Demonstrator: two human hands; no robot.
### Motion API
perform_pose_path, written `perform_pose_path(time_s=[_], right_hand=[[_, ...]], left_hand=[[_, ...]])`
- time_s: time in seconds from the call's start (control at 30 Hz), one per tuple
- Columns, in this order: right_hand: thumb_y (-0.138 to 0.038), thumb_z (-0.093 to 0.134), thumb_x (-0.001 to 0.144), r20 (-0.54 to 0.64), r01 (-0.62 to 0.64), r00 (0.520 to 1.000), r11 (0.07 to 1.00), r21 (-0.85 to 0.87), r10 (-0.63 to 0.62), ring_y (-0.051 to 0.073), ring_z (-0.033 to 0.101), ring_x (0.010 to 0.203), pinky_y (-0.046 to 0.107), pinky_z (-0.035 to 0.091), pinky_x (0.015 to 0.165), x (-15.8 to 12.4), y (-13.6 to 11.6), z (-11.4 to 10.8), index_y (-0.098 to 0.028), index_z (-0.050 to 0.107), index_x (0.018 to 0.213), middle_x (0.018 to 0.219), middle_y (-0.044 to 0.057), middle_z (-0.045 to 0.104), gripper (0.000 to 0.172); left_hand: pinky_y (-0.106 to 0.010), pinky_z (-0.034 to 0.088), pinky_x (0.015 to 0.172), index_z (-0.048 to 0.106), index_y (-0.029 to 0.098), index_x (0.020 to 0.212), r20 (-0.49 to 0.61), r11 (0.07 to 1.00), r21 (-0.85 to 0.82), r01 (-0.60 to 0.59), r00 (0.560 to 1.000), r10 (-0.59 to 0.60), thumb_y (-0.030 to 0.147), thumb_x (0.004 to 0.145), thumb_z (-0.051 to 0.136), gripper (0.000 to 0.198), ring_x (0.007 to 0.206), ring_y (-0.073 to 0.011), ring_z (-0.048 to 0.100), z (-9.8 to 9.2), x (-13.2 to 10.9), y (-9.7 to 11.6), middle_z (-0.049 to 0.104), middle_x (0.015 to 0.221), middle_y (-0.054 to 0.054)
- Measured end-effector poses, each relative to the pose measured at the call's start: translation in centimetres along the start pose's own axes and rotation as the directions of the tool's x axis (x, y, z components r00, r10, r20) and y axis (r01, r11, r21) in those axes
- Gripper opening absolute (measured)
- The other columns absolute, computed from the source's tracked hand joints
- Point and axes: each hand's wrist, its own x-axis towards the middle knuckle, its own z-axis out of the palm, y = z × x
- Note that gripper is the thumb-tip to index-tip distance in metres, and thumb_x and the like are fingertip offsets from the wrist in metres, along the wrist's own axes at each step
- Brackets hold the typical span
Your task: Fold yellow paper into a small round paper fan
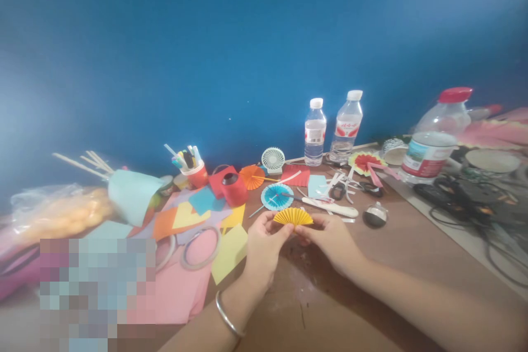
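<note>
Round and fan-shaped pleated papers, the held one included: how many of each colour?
Yellow fan, between left hand and right hand: 1
Blue-and-white rosette: 1
Orange rosette: 1
Red rosette with yellow edge: 1
Total: 4
Pink item, far right: too blurred to count.

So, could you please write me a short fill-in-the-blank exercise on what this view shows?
1. Held between the left hand and the right hand, the pleated paper fan is ____ in colour.
2. The silver bangle is worn on the person's ____ arm.
3. The number of white-capped plastic bottles in front of the wall is ____.
4. The large plastic bottle on the right has a ____ cap.

Missing words: yellow; left; two; red.
</note>
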Motion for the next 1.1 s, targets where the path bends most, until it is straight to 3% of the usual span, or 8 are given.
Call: perform_pose_path(time_s=[0.17, 0.33, 0.57, 0.8, 1.1], right_hand=[[-0.034, 0.064, 0.063, 0.041, -0.016, 0.999, 0.994, 0.111, 0.012, 0.012, 0.050, 0.052, 0.023, 0.038, 0.052, 0.3, 0.5, -0.1, -0.015, 0.061, 0.071, 0.055, -0.002, 0.057, 0.021], [-0.035, 0.070, 0.057, 0.071, 0.044, 0.996, 0.979, 0.198, -0.059, 0.011, 0.049, 0.052, 0.023, 0.039, 0.051, 0.9, 0.7, -0.3, -0.017, 0.055, 0.066, 0.056, -0.004, 0.055, 0.025], [-0.037, 0.074, 0.050, 0.090, 0.083, 0.991, 0.975, 0.206, -0.103, 0.009, 0.046, 0.052, 0.022, 0.037, 0.051, 1.1, 0.2, -0.6, -0.017, 0.044, 0.052, 0.053, -0.005, 0.052, 0.037], [-0.030, 0.077, 0.046, 0.266, 0.106, 0.953, 0.982, 0.154, -0.144, 0.010, 0.050, 0.059, 0.022, 0.039, 0.054, 1.9, 1.0, -1.2, -0.017, 0.047, 0.067, 0.063, -0.004, 0.053, 0.040], [-0.028, 0.077, 0.045, 0.316, 0.100, 0.941, 0.992, 0.080, -0.121, 0.008, 0.043, 0.053, 0.019, 0.035, 0.049, 2.3, 1.4, -1.3, -0.018, 0.039, 0.059, 0.057, -0.007, 0.046, 0.042]], left_hand=[[-0.028, 0.048, 0.067, 0.055, 0.015, 0.094, 0.004, 1.000, 0.023, 0.005, 1.000, -0.005, 0.028, 0.066, 0.065, 0.033, 0.075, -0.0182, 0.062, 0.1, -0.1, 0.2, 0.065, 0.085, -0.008], [-0.026, 0.047, 0.064, 0.057, 0.014, 0.090, 0.088, 0.996, -0.049, 0.080, 0.993, -0.075, 0.027, 0.063, 0.067, 0.032, 0.072, -0.0167, 0.062, -0.2, 0.0, 0.5, 0.066, 0.084, -0.007], [-0.025, 0.045, 0.063, 0.056, 0.012, 0.085, 0.167, 0.991, -0.041, 0.126, 0.979, -0.117, 0.024, 0.060, 0.070, 0.031, 0.067, -0.0145, 0.060, -0.5, 0.3, 0.9, 0.066, 0.077, -0.008], [-0.023, 0.043, 0.054, 0.056, 0.012, 0.076, 0.276, 0.970, 0.015, 0.243, 0.931, -0.238, 0.020, 0.050, 0.075, 0.033, 0.056, -0.0132, 0.058, -0.6, 0.5, 1.5, 0.064, 0.065, -0.005], [-0.024, 0.044, 0.054, 0.057, 0.013, 0.074, 0.251, 0.969, 0.140, 0.204, 0.939, -0.234, 0.020, 0.045, 0.077, 0.035, 0.055, -0.0147, 0.059, -0.8, 0.5, 2.0, 0.066, 0.066, -0.005]])
